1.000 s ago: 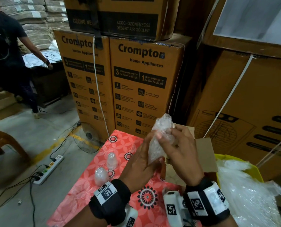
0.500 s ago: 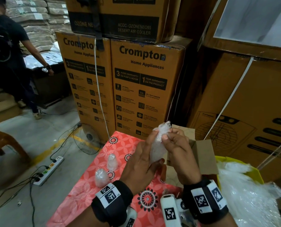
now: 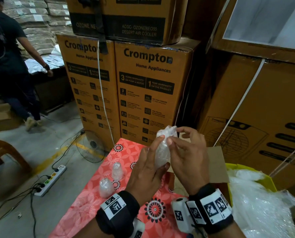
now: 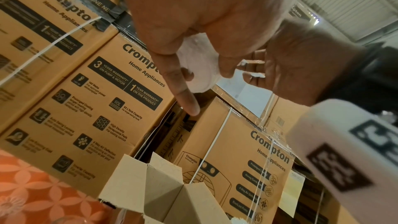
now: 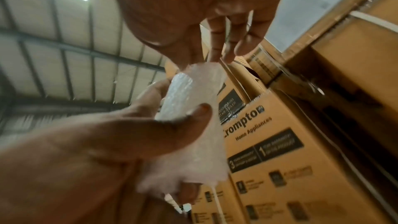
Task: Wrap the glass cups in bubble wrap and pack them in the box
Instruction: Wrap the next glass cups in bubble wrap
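Observation:
My left hand (image 3: 158,152) grips a bubble-wrapped glass cup (image 3: 164,150) upright above the red floral table (image 3: 126,152), thumb at its base and fingers along its side. At the crumpled top end of the wrap, my right hand (image 3: 173,135) pinches the loose plastic between thumb and curled index finger. The right wrist view shows the wrapped cup (image 5: 193,105) with my left thumb across it. Two more cups stand on the table: a wrapped one (image 3: 106,187) and a smaller one (image 3: 117,170). The open cardboard box (image 3: 217,162) sits behind my hands, its flaps up (image 4: 163,190).
Tall Crompton cartons (image 3: 148,93) wall in the table's far and right sides. A yellow bin (image 3: 270,182) with loose bubble wrap (image 3: 256,206) is at the right. On the floor at left lie a power strip (image 3: 51,179), cables and a fan (image 3: 91,146). A person (image 3: 9,66) walks at far left.
My right hand's fingers have shifted from the side of the wrap up over its top, pressing the loose end down. The left hand has kept its hold.

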